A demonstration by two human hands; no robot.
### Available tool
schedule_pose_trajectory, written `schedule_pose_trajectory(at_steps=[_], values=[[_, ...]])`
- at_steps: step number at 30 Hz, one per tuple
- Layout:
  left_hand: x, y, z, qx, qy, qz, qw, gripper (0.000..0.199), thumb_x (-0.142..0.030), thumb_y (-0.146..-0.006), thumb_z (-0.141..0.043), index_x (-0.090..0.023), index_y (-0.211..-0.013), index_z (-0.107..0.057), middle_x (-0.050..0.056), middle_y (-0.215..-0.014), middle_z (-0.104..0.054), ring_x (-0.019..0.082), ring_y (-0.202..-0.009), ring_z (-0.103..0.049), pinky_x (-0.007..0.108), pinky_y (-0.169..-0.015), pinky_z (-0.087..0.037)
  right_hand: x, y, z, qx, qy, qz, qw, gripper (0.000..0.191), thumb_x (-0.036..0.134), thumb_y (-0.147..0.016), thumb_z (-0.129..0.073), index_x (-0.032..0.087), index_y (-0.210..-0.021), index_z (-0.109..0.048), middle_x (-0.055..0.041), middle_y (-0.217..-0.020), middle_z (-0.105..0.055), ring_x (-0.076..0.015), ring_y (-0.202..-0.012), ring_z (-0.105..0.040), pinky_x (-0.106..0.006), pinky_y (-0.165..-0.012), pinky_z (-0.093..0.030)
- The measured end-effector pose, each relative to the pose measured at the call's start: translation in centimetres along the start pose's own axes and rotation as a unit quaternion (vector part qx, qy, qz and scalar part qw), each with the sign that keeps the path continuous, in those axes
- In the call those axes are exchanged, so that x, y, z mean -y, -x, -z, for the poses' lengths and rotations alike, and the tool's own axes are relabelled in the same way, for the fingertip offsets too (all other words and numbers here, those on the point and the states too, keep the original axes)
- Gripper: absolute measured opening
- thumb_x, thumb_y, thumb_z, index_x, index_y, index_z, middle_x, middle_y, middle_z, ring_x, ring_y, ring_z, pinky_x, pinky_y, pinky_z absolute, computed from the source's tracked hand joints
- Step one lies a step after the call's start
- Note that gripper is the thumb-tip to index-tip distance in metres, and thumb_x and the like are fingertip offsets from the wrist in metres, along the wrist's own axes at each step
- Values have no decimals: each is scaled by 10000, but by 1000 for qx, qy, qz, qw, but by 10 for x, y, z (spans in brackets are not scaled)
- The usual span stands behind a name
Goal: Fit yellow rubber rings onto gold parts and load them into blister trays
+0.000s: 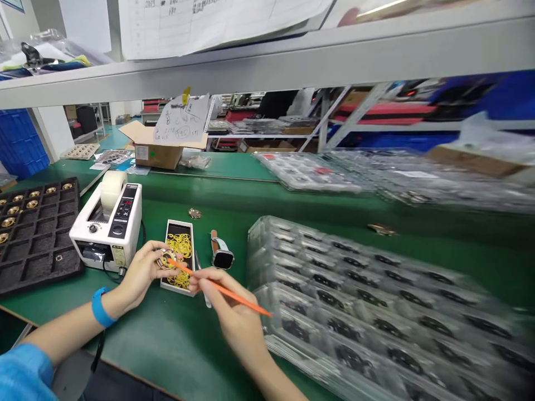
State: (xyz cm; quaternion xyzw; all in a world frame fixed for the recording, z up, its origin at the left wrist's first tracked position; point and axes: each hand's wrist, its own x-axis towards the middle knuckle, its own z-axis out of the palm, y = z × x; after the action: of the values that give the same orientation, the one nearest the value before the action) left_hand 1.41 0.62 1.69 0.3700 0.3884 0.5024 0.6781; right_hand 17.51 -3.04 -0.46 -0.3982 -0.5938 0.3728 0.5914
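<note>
Between the fingertips of my left hand (144, 268) is a round gold watch case (166, 258), held above a small white box (184, 291). Yellow rings (179, 243) fill much of that box. My right hand (236, 312) grips a thin orange stick (234, 295) like a pen, and its tip reaches the watch case. Whether the tip presses on the case or just hovers over it, I cannot tell. Metal tweezers (208, 301) lie partly hidden beside the box, behind my right hand. A smartwatch (222, 258) with a dark face rests just right of the box.
A white tape dispenser (109, 223) stands at left, beside a black foam tray (45, 239) with several gold cases. Stacked clear plastic trays (368, 301) of dark round parts cover the right side. A shelf edge (267, 61) crosses above; an open cardboard box (161, 155) sits behind.
</note>
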Motion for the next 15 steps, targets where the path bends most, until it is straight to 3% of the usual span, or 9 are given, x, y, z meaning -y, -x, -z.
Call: schedule_pose_trajectory(at_steps=[6, 9, 15], values=[[6, 6, 3, 21, 31, -21, 999, 257, -277, -836, -570, -163, -1065, -599, 97, -1021, -697, 222, -953, -676, 301, -806, -529, -6, 12, -10, -9, 73, 52, 996, 127, 211, -876, -536, 198, -825, -651, -19, -715, -663, -140, -629, -656, -243, -588, -548], [7, 7, 5, 24, 37, -21, 999, 263, -281, -840, -579, -165, -1069, -633, 98, -1056, -696, 227, -969, -670, 297, -799, -528, -5, 12, -10, -5, 87, 85, 992, 127, 152, -873, -532, 198, -854, -649, -16, -715, -664, -133, -633, -654, -232, -579, -546], [5, 8, 5, 43, 52, 15, 998, 260, -270, -843, -578, -149, -1064, -645, 116, -1010, -716, 255, -947, -685, 322, -796, -535, -7, 11, -8, 62, 156, 224, 960, 285, 9, -851, -486, 179, -1030, -628, -79, -887, -698, -162, -820, -673, -280, -698, -574]])
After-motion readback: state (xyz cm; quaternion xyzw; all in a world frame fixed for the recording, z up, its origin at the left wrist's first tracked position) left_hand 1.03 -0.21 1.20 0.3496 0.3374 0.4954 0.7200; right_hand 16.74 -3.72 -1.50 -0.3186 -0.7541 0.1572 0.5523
